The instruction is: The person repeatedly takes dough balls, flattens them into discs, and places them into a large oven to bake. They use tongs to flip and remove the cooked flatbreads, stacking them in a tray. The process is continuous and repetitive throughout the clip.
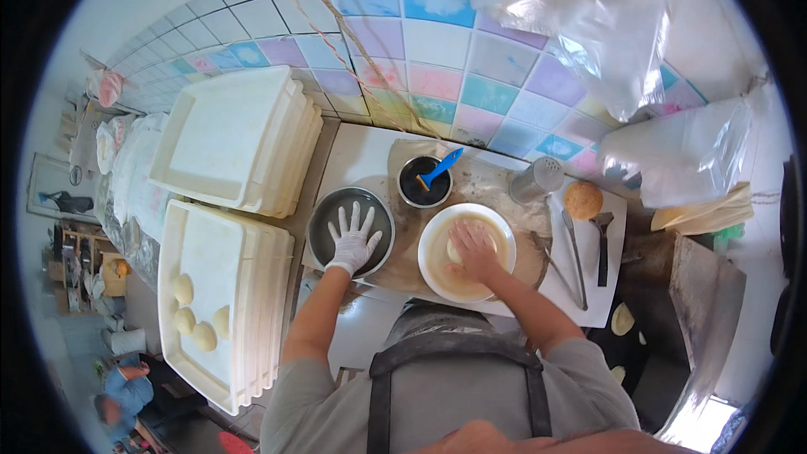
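My left hand point(353, 243), in a thin white glove, is spread with its fingers apart over a metal bowl point(311, 237). Whether it touches the grey contents is not clear. My bare right hand point(476, 251) lies flat inside a white bowl point(423, 271) of cloudy, pale liquid. Under its palm a pale round of dough point(452, 250) shows only in part. Behind the two bowls stands a smaller metal bowl point(403, 192) of dark liquid. A blue-handled brush point(444, 164) rests in it.
Stacked white trays point(208, 139) stand left; a nearer tray point(208, 265) carries several dough balls point(203, 336). Right are a metal shaker point(536, 181), a round brown item point(583, 200), tongs point(572, 261), a black-handled scraper point(603, 252) and a dark griddle point(656, 353). A person point(129, 384) is lower left.
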Demonstrator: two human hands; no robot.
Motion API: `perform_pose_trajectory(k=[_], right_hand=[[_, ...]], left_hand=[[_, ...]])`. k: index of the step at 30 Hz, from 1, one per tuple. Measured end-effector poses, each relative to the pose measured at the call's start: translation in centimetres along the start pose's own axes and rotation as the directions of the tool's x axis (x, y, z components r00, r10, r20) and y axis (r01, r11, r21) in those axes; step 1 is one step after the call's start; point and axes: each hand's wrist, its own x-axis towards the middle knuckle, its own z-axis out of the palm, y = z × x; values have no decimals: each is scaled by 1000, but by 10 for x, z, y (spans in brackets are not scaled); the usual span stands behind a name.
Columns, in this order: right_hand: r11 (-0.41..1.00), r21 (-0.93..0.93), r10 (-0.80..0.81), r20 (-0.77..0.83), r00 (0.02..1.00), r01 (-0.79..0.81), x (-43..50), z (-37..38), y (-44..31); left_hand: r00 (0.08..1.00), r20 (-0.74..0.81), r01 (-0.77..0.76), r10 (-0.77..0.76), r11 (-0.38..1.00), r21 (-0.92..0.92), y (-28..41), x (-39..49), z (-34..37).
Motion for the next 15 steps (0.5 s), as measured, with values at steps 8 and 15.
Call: perform_pose_trajectory(k=[8,15], right_hand=[[899,170,401,50,915,-403,-43,-12,5],[958,9,286,67,956,-287,-51,-2,-11]], left_hand=[[867,163,-435,470,875,-210,88,2,-38],[666,-53,-740,744,649,-176,170,11,26]])
